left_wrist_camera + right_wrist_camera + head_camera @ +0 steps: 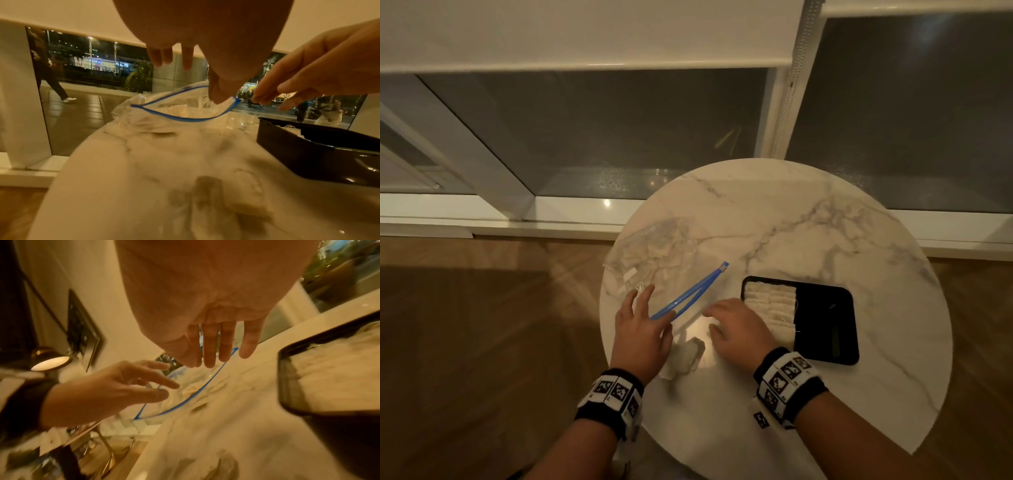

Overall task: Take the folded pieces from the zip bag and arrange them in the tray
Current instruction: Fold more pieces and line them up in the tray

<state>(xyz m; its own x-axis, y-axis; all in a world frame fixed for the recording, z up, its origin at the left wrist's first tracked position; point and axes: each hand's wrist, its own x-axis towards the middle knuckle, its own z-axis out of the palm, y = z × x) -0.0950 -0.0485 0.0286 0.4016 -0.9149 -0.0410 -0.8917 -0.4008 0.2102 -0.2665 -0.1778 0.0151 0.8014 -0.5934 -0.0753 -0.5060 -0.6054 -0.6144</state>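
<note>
near edge of the round white marble table (808,219): both wrists come in over it, each wearing a black band with square black-and-white markers. between the wrists, close to the near-left edge, a small crumpled heap of white folded pieces (683,358) lies loose on the stone.

left hand (642,330): palm down, fingers spread and fairly straight, reaching over the near end of the bag mouth. in the left wrist view the thumb hangs down to the blue strip; contact or a pinch cannot be told. nothing plainly held.

right hand (738,330): palm down, fingers straight and close together, tips just beside the bag opening, apart from it as far as the right wrist view shows. holds nothing.

clear plastic zip bag with a blue zip strip (657,260): lies on the left part of the table, mouth gaping toward the hands, its 2 blue strips parted in a narrow v. more white folded pieces show inside, blurred.

black rectangular plastic tray (828,308): right of the hands, toward the right half of the table. its left part is filled with white folded pieces in rows (770,303); the right part shows bare black.

beyond the far edge: wood floor, white sill, dark window glass, lowered blind.
</note>
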